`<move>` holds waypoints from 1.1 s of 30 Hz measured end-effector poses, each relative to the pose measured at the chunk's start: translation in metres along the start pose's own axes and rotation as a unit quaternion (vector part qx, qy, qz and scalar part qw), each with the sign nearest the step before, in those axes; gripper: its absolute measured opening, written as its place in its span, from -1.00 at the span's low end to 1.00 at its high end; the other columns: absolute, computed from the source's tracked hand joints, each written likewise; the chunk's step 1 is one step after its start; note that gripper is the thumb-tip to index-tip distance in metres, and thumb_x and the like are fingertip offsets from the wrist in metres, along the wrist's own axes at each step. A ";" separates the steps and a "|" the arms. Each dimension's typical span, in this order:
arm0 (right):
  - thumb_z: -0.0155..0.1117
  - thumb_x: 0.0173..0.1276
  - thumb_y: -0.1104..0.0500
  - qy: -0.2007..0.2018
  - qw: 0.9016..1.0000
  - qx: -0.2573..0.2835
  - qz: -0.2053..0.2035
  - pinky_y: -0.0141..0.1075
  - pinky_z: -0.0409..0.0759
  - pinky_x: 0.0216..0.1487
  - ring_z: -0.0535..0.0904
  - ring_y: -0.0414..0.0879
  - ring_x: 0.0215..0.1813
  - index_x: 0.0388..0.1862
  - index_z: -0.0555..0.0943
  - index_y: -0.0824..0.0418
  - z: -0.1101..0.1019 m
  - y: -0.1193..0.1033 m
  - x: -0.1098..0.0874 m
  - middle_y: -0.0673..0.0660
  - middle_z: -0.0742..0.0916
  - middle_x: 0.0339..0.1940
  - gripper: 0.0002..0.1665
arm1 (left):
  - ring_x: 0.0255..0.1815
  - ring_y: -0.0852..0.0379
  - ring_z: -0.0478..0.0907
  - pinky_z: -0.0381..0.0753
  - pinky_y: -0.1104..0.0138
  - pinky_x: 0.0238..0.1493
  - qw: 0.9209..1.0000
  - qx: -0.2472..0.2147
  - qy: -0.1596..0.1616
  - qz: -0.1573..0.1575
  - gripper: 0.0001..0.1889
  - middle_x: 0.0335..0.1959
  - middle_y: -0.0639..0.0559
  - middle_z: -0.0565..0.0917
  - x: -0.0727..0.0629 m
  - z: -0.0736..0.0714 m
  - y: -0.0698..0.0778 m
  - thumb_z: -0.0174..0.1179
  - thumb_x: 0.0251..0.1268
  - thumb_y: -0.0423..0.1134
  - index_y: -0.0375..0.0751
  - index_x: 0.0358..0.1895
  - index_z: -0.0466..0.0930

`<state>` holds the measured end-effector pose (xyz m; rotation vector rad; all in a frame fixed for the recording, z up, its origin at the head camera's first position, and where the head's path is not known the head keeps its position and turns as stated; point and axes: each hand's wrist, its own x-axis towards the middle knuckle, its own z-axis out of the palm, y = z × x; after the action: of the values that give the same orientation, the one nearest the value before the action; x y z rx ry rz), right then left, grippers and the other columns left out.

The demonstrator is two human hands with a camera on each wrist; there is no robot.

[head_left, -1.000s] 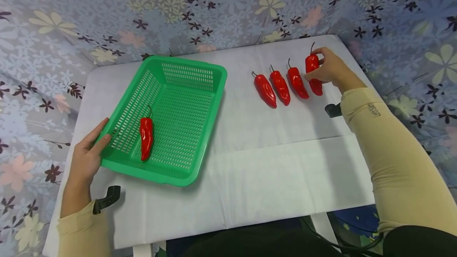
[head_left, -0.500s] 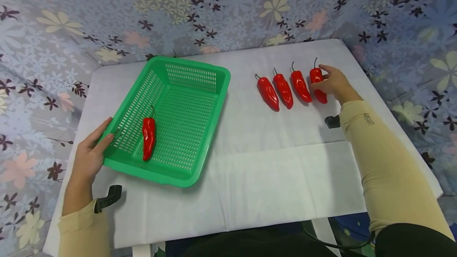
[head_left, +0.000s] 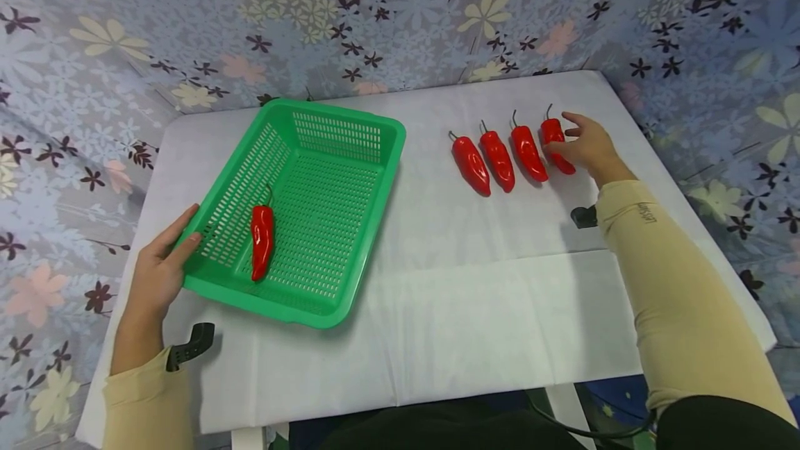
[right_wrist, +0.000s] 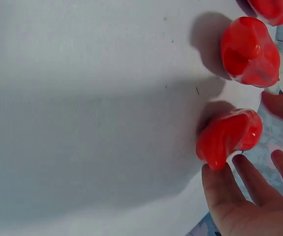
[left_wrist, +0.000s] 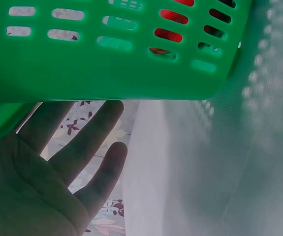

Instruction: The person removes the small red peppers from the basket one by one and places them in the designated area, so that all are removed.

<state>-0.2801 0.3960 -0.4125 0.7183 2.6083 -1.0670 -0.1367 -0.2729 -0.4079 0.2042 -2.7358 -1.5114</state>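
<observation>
Five peppers lie roughly front-to-back, stems pointing away.

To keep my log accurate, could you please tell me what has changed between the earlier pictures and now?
The right hand brought the rightmost red pepper toward the person, beside the other three peppers; its fingers have since spread, seemingly letting go. The left hand still holds the green basket with one pepper inside, and the other three lie as they were.
</observation>
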 end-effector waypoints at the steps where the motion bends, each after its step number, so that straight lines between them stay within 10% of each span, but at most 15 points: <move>1: 0.34 0.41 -0.04 0.004 1.000 -0.003 0.001 0.24 0.27 0.32 0.08 0.35 0.54 0.70 -0.16 -0.11 -0.002 -0.001 -0.002 0.35 0.14 0.61 0.12 | 0.48 0.20 0.15 0.14 0.38 0.30 1.000 0.000 -0.001 -0.001 -0.48 0.56 0.09 0.22 0.000 0.000 0.001 0.00 0.60 0.01 0.25 0.54 0.25; 18: 0.47 0.20 -0.27 0.026 0.999 0.000 -0.047 0.29 0.19 0.34 -0.07 0.29 0.60 0.69 -0.23 -0.22 -0.018 -0.027 -0.020 0.21 -0.01 0.68 0.33 | 0.52 0.10 0.09 0.11 0.36 0.34 1.000 0.004 -0.008 -0.007 -0.47 0.58 -0.02 0.17 0.004 -0.001 0.000 -0.04 0.63 -0.05 0.15 0.57 0.18; 33: 0.53 0.13 -0.28 -0.025 0.987 -0.010 -0.157 0.20 0.25 0.36 0.04 0.15 0.60 0.67 -0.11 -0.34 0.006 -0.104 -0.054 0.10 0.11 0.66 0.31 | 0.38 0.20 0.26 0.25 0.40 0.17 1.000 0.010 -0.002 -0.015 -0.49 0.56 0.08 0.22 -0.001 0.001 0.003 -0.04 0.61 0.02 0.28 0.55 0.22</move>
<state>-0.2880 0.3093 -0.3342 0.2735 2.7433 -1.1202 -0.1359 -0.2705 -0.4056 0.2436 -2.7646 -1.4950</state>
